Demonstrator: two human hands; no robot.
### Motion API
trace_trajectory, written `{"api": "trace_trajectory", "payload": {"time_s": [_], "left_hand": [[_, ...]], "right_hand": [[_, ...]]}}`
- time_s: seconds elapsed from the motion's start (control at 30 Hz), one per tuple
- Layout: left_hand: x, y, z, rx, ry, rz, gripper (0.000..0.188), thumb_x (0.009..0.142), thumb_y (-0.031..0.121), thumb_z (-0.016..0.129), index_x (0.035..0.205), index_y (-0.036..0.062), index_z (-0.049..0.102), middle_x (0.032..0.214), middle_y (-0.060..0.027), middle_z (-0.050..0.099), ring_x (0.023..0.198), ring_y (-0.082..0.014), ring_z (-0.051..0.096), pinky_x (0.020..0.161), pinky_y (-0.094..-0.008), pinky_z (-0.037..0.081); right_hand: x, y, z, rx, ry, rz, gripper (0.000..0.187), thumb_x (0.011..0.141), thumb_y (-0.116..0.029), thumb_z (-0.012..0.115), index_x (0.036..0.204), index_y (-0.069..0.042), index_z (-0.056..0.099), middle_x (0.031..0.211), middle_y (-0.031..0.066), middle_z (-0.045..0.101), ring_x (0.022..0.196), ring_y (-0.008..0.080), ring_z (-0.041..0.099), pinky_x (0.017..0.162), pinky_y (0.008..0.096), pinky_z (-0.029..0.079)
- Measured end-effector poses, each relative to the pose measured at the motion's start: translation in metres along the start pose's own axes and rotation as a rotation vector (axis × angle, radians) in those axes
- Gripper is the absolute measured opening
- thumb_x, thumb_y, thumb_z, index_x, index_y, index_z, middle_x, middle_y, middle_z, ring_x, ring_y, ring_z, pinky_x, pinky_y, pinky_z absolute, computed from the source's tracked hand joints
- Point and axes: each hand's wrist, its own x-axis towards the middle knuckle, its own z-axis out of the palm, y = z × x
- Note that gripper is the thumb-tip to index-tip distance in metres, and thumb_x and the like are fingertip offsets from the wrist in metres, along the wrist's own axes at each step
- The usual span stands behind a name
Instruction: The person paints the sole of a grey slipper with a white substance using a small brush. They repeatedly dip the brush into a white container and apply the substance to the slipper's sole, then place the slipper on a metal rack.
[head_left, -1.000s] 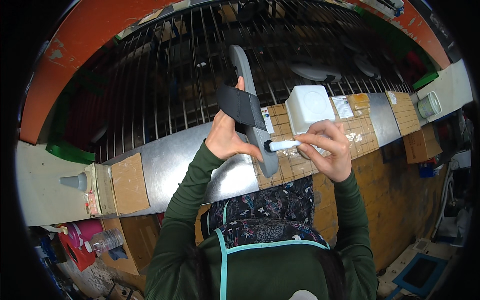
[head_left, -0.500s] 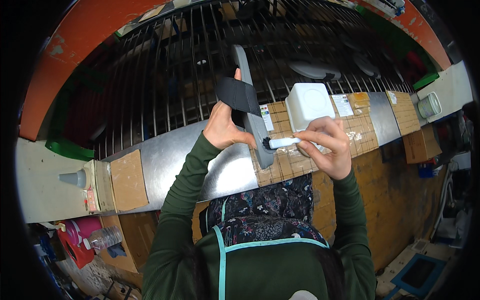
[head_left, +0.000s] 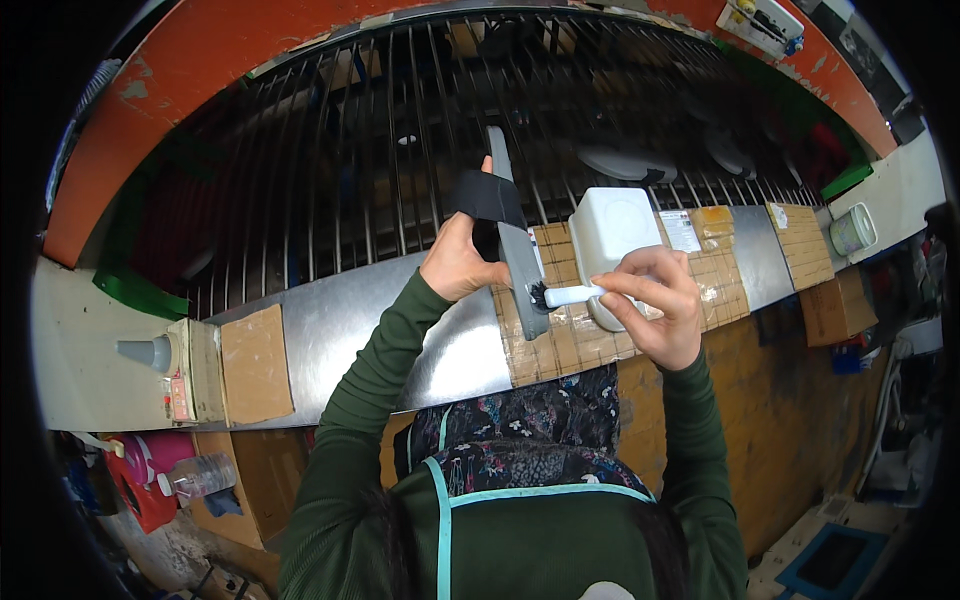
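Observation:
A grey slide sandal [head_left: 521, 262] with a wide black strap [head_left: 489, 196] is held up on edge by my left hand [head_left: 462, 260]. My fingers pass under the strap and the thumb presses on the sole. Pinched in my right hand [head_left: 660, 305] is a small brush [head_left: 574, 294] with a white handle and black bristles. Its bristles touch the sole's edge near the end closest to me. Just beyond my right hand stands a white plastic container [head_left: 612, 225], partly hidden by the fingers.
Beyond the metal ledge [head_left: 400, 340] runs a conveyor of metal rollers [head_left: 350, 150]. On it lie a grey sandal [head_left: 627, 163] and another one [head_left: 730, 153] farther right. Taped cardboard [head_left: 720, 275] covers part of the ledge. A white tub [head_left: 853, 230] sits at the right.
My left hand has turned the sandal, so its sole now shows narrower and more edge-on. The brush has shifted slightly with it along the edge. The whole view has moved a little.

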Motion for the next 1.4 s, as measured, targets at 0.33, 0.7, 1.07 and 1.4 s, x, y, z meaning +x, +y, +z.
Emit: {"api": "trace_trajectory", "payload": {"time_s": [0.33, 0.7, 1.07, 1.4], "left_hand": [[0.007, -0.009, 0.009, -0.299, -0.012, -0.087, 0.116, 0.072, 0.022, 0.086, 0.156, 0.0103, 0.006, 0.148, -0.0104, 0.036, 0.134, -0.0197, 0.037, 0.112, -0.0344, 0.030], [0.011, -0.027, 0.011, -0.564, -0.086, -0.185, 0.105, 0.074, 0.065, 0.070, 0.147, 0.0024, 0.025, 0.113, -0.0059, 0.055, 0.099, -0.0124, 0.058, 0.090, -0.0289, 0.050], [-0.002, 0.008, 0.014, -0.759, -0.084, -0.298, 0.076, 0.083, 0.070, 0.049, 0.123, 0.0049, 0.049, 0.109, -0.0079, 0.062, 0.098, -0.0172, 0.065, 0.086, -0.0342, 0.055], [-0.021, 0.021, 0.013, -1.248, -0.191, -0.513, 0.069, 0.089, 0.054, 0.059, 0.135, 0.0051, 0.043, 0.125, -0.0131, 0.056, 0.113, -0.0251, 0.060, 0.094, -0.0407, 0.055]], "right_hand": [[0.011, -0.002, -0.004, -0.043, 0.066, -0.058, 0.021, 0.072, -0.013, 0.078, 0.093, -0.014, 0.076, 0.082, -0.0009, 0.062, 0.074, 0.0117, 0.055, 0.071, 0.0319, 0.028], [0.033, -0.005, -0.006, -0.051, 0.101, -0.116, 0.024, 0.070, -0.010, 0.079, 0.094, -0.014, 0.077, 0.082, -0.0007, 0.062, 0.071, 0.0132, 0.051, 0.072, 0.0325, 0.029], [0.060, -0.013, -0.006, -0.060, 0.096, -0.224, 0.027, 0.068, -0.008, 0.079, 0.094, -0.014, 0.076, 0.083, -0.0012, 0.063, 0.069, 0.0128, 0.050, 0.072, 0.0322, 0.029], [0.072, -0.021, -0.006, -0.091, 0.056, -0.256, 0.025, 0.067, -0.005, 0.079, 0.091, -0.011, 0.076, 0.085, 0.0016, 0.062, 0.075, 0.0158, 0.050, 0.070, 0.0301, 0.036]]}}
